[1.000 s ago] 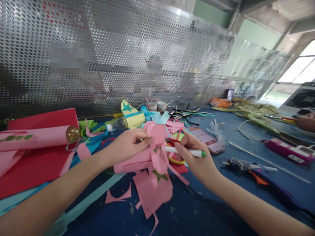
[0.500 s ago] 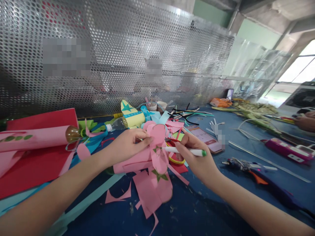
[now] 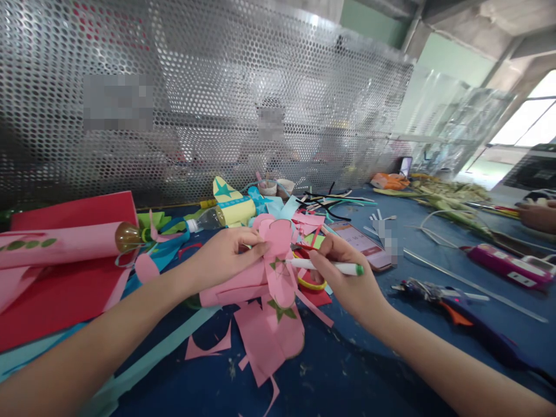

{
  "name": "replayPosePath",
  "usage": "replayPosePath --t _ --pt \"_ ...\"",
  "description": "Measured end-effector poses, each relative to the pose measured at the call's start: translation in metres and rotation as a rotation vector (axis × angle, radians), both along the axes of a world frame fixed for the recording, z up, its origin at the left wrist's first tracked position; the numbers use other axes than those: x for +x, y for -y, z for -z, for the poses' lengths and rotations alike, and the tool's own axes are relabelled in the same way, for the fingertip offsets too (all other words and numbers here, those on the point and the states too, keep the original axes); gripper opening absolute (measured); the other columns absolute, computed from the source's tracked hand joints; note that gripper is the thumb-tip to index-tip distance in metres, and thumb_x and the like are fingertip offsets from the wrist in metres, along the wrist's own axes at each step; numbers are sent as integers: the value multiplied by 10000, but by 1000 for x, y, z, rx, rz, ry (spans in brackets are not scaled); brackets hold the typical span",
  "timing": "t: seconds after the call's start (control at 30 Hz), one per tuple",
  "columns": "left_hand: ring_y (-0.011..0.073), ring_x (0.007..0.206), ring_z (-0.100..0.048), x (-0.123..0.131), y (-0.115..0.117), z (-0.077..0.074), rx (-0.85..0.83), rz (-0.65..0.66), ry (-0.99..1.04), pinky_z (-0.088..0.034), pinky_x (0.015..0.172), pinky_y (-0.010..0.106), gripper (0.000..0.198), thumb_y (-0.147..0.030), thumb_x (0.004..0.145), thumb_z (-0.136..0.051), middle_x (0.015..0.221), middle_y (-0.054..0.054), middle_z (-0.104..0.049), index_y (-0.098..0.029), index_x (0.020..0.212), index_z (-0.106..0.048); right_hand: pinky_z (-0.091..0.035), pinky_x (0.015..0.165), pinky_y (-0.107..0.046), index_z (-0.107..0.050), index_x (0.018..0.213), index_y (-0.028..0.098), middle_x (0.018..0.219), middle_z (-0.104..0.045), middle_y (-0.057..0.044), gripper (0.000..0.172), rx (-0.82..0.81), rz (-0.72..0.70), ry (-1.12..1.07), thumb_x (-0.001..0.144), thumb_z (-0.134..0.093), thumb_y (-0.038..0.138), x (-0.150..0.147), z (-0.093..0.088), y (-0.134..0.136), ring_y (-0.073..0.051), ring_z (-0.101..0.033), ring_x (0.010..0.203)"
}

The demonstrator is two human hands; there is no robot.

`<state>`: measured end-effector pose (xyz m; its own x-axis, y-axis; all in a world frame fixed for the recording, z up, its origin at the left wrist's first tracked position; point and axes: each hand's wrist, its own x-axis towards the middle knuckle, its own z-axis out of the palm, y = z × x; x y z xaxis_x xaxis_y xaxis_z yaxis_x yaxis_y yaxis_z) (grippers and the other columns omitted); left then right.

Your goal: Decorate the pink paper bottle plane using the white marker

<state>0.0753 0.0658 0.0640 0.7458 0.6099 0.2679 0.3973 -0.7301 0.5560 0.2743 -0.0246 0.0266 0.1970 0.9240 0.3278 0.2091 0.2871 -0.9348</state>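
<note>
My left hand (image 3: 226,255) pinches a pink paper flower (image 3: 278,272) by one petal and holds it up over the blue table (image 3: 347,370). Green stars are drawn on two of its petals. My right hand (image 3: 347,278) grips a white marker with a green end (image 3: 330,267), its tip touching the star on the upper petal. Loose pink paper scraps (image 3: 208,347) lie under the flower.
A red sheet (image 3: 65,289) and a pink paper roll (image 3: 56,243) lie at the left. Behind are a yellow paper plane (image 3: 232,205), a phone (image 3: 362,244), a purple box (image 3: 508,266), a glue gun (image 3: 443,301) and another person's hand (image 3: 536,215). A perforated metal screen (image 3: 217,87) stands behind the table.
</note>
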Motion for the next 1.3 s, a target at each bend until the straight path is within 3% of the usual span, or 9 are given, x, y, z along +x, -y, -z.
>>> replayPosePath --t 1.3 --pt "169 695 -538 0 0 0 -12 -6 -12 -399 650 287 367 -354 931 -449 694 10 -614 -181 636 -581 -319 432 -238 -366 600 248 453 -437 65 267 0 21 2 750 -579 308 2 -4 0 -97 -392 435"
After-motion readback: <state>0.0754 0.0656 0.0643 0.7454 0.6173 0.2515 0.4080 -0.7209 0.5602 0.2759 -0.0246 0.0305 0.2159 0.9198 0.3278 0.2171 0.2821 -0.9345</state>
